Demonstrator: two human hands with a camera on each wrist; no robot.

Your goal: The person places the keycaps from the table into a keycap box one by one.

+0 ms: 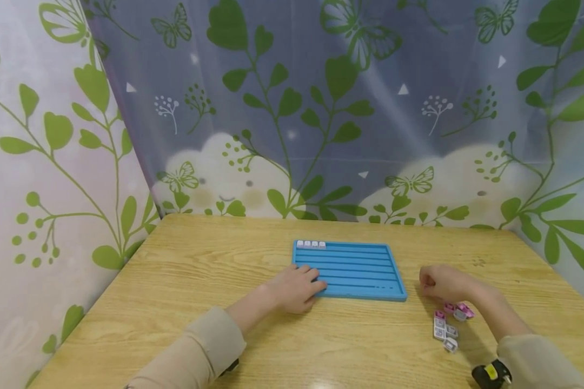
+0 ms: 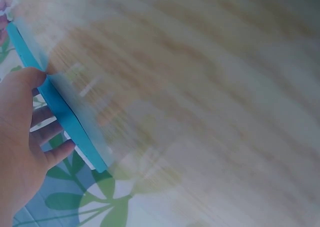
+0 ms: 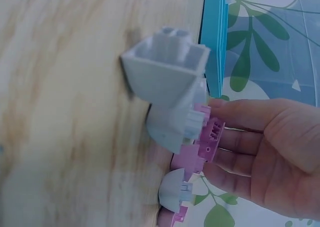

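A blue ridged tray lies on the wooden table, with several white keycaps in a row at its far left corner. My left hand holds the tray's near left corner, its thumb at the front rim and its fingers along the left side. To the right of the tray, my right hand hovers low with curled fingers, just beyond a loose group of white keycaps and pink keycaps. In the right wrist view a pink keycap covers part of the fingers, and whether they pinch anything is hidden.
The wooden table reaches back to a patterned curtain with leaves and butterflies. Some loose keycaps lie with their hollow undersides showing, such as a white keycap nearest me. Wrist camera gear is strapped under the right sleeve.
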